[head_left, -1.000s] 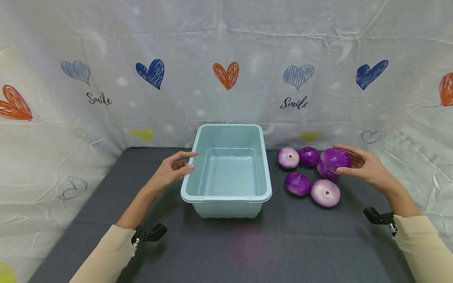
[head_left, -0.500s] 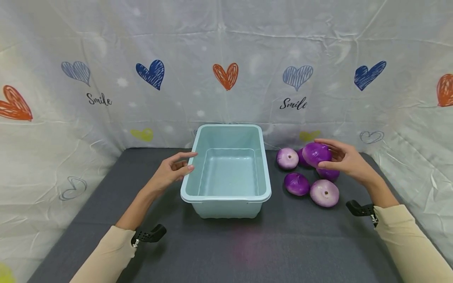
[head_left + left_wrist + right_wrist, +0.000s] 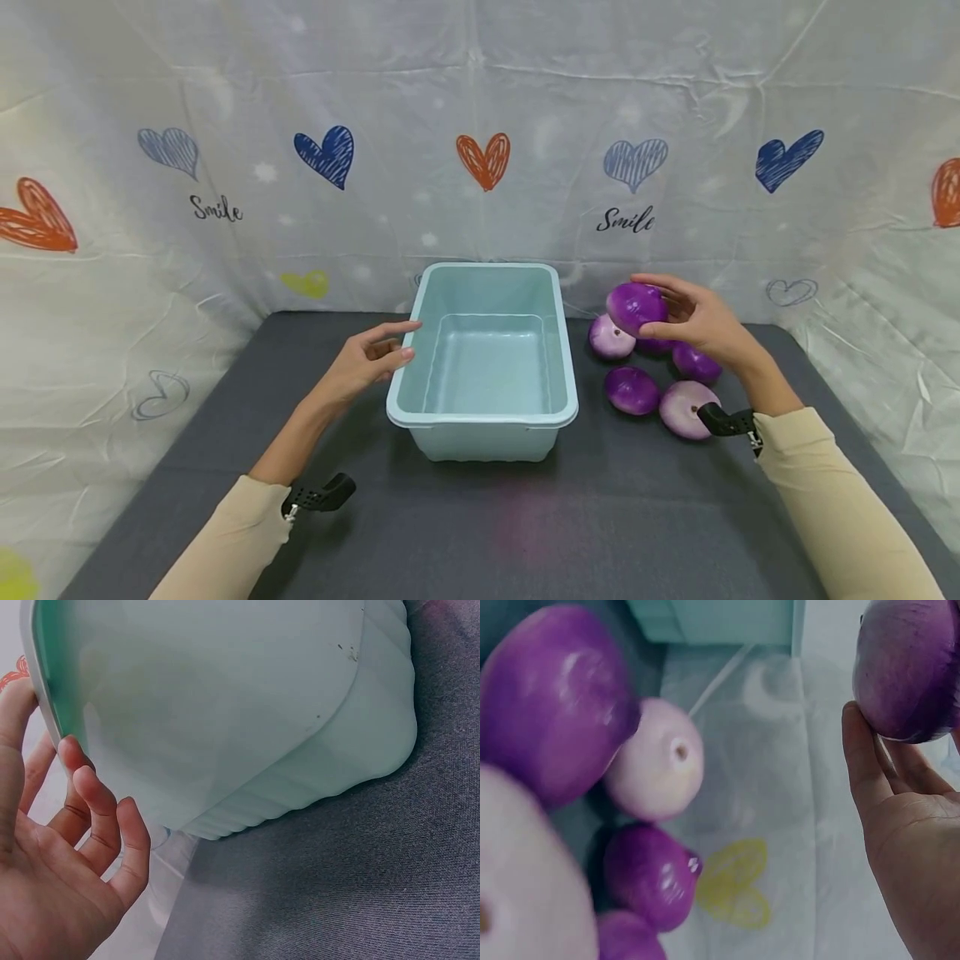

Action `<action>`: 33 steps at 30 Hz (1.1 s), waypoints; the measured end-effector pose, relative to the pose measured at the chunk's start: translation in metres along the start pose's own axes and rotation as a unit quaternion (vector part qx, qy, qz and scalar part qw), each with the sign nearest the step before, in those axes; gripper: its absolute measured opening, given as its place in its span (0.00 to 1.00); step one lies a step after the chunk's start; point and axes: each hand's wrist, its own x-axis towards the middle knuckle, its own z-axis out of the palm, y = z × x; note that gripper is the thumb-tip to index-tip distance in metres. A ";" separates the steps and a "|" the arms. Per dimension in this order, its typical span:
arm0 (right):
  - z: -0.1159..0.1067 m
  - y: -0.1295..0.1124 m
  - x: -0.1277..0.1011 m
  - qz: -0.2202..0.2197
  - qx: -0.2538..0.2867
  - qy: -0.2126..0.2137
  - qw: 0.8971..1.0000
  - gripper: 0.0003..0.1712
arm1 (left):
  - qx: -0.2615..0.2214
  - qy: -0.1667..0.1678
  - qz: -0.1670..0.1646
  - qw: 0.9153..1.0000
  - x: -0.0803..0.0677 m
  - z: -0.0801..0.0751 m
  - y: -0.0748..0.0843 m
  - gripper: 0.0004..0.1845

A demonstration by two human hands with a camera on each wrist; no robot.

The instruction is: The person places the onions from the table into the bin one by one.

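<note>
Now the right hand (image 3: 701, 321) has a purple onion (image 3: 636, 306) up off the table, fingers and thumb curled round it in a firm grip, and it's carrying it leftward. A second ago that onion hung over the far right end of the pile; half a second ago it was above the middle; now it sits over the pale onion (image 3: 610, 337) nearest the tub (image 3: 483, 417), just short of the tub's right rim. So the carry looks well under way, and the onion isn't over the opening yet.

From the right wrist view you can see the onion (image 3: 909, 671) pinched high at the fingertips, clear of the palm, with the rest of the pile below.

Four onions stay down near the table's back right corner: the pale one, a dark one mostly hidden behind the hand, another purple one (image 3: 693, 362) under the wrist, and a purple one (image 3: 632, 390) beside a second pale one (image 3: 678, 408) toward the front.

Over on the other side, the left hand (image 3: 365, 363) hasn't budged: fingers relaxed and spread, holding nothing, resting just at the tub's left wall (image 3: 225, 712). The tub itself has nothing in it and sits mid-table toward the back edge.
</note>
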 end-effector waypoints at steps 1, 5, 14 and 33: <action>0.002 -0.001 0.003 -0.005 0.001 -0.002 1.000 0.38 | -0.001 0.000 0.000 1.000 0.000 0.000 0.000 0.26; 0.011 -0.008 0.014 -0.028 0.008 -0.017 0.999 0.38 | -0.001 0.002 -0.001 1.000 -0.001 0.000 0.000 0.26; 0.031 -0.020 0.037 -0.057 0.025 -0.044 0.997 0.40 | 0.005 0.007 -0.001 1.000 -0.001 0.001 -0.002 0.25; 0.078 -0.039 0.079 -0.060 0.087 -0.111 0.988 0.41 | 0.008 0.010 -0.011 1.000 -0.002 0.001 0.000 0.26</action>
